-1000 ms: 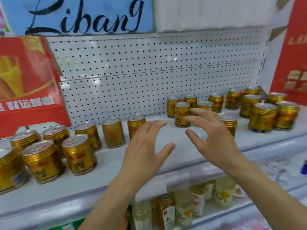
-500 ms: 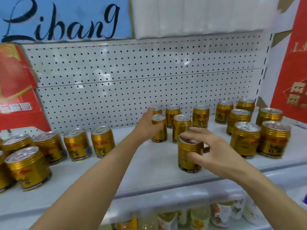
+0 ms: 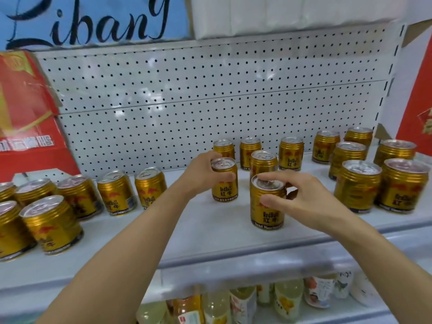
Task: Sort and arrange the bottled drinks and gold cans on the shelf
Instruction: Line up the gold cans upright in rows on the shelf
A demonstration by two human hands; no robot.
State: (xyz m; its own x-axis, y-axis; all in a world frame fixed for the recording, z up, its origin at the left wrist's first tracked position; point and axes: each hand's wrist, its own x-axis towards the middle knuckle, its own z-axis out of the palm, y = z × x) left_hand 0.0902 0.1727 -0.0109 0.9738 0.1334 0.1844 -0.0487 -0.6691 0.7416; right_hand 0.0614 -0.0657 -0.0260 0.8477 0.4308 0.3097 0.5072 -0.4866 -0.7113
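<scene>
Head view: the left hand [image 3: 201, 171] grips one gold can [image 3: 225, 181] upright on the shelf [image 3: 210, 232], fingers curled round its upper body. The right hand [image 3: 301, 197] pinches a nearer can [image 3: 267, 206] at its rim, thumb on its side. Bottled drinks [image 3: 245, 302] stand on the lower shelf.

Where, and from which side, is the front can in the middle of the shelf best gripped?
Grip the front can round its upper wall, just under the rim, coming from the right front as the right hand does. It stands upright, with another can close behind and open shelf in front.
</scene>
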